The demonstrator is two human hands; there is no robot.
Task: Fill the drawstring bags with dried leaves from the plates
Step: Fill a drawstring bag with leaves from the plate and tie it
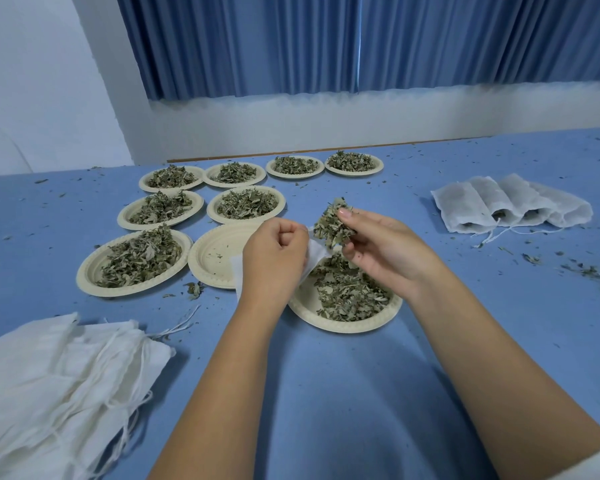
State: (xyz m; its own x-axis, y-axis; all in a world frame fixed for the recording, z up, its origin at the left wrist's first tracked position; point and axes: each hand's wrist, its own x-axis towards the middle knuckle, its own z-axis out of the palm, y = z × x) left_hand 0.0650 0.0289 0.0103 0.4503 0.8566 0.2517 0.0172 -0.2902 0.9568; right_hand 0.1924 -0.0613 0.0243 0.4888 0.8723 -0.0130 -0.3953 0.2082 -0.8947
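Left hand (274, 251) grips bag (315, 252), mouth rightward.

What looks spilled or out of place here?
Leaf bits lie scattered over the table, thickest at the right. One plate in the near row is almost empty among full ones.

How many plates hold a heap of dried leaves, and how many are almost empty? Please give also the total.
Plates with a heap of leaves: 8
Almost empty plate: 1
Total: 9 plates
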